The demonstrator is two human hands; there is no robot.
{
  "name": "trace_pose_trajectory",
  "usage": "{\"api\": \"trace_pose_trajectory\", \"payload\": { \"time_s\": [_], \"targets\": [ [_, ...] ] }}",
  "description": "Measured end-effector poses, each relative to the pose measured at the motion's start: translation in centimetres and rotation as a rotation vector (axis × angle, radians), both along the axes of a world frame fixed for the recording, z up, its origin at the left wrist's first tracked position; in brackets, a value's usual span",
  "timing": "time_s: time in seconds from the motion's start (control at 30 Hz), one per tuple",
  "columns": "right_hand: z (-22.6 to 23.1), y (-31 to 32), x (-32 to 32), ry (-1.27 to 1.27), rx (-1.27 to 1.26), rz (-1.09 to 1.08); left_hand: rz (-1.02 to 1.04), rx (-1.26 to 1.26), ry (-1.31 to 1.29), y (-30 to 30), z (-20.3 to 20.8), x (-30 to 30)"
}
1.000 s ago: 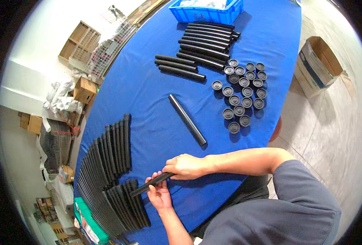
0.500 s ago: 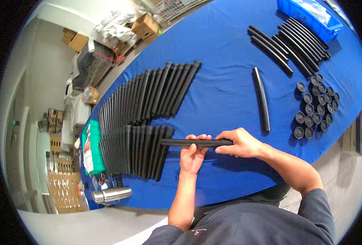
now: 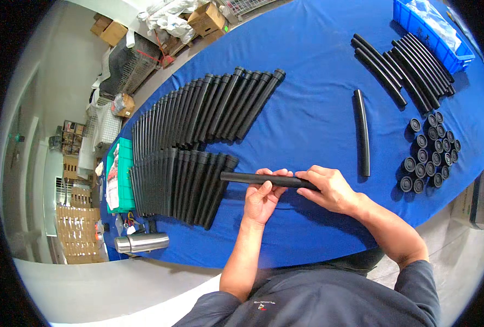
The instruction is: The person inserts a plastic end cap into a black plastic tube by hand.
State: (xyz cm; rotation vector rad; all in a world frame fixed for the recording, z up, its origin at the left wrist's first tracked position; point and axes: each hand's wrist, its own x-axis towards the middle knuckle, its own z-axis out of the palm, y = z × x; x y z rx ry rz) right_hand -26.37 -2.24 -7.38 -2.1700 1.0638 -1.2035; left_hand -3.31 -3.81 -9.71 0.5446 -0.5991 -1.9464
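Note:
A black tube (image 3: 242, 177) lies level across both my hands, above the blue cloth near the table's front edge. My left hand (image 3: 262, 199) holds it around the middle, with the thumb on the near side and the fingers behind. My right hand (image 3: 332, 189) is wrapped round its right end, which the fingers hide. The tube's left end reaches to the nearer row of capped black tubes (image 3: 198, 188). A second row of capped tubes (image 3: 198, 111) lies farther off. Right of my hands, a single loose black tube (image 3: 363, 133) rests on the cloth.
Round black caps (image 3: 422, 157) lie grouped at the right, with uncapped black tubes (image 3: 416, 73) beyond them. A blue crate (image 3: 443, 46) with clear plastic stands at the far right. On the left are a green crate (image 3: 123, 174) and a steel flask (image 3: 142, 243) on the blue table (image 3: 307, 71).
The view has shifted a little. Both hands still hold the tube, which now tilts slightly down to the right, and the right-hand fingers have moved in closer to the left hand.

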Motion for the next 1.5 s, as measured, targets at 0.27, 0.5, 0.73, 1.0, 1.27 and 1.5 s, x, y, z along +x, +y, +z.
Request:
{"api": "trace_pose_trajectory", "payload": {
  "time_s": [0.27,0.5,0.73,1.0,1.27,1.5],
  "targets": [
    [1.9,-0.2,-0.2,-0.123,0.637,0.104,0.02,-0.009,0.001,0.1,0.3,0.3],
    [1.7,0.1,0.0,-0.117,0.602,0.118,0.004,-0.066,-0.004,0.1,-0.1,0.5],
    [1.1,-0.3,-0.5,-0.332,0.745,0.041,-0.123,-0.026,-0.378,0.9,2.4,0.1],
    [0.8,-1.0,-0.9,-0.27,0.686,0.048,0.301,-1.532,-1.692,0.3,9.8,-1.5],
    [0.5,-0.6,-0.2,-0.454,0.731,0.159,-0.109,-1.541,-1.715,-4.1,11.5,0.8],
    [-0.3,-0.8,-0.4,-0.369,0.685,0.174,0.236,-1.199,-2.034,-17.4,11.5,1.4]
  ]
}}
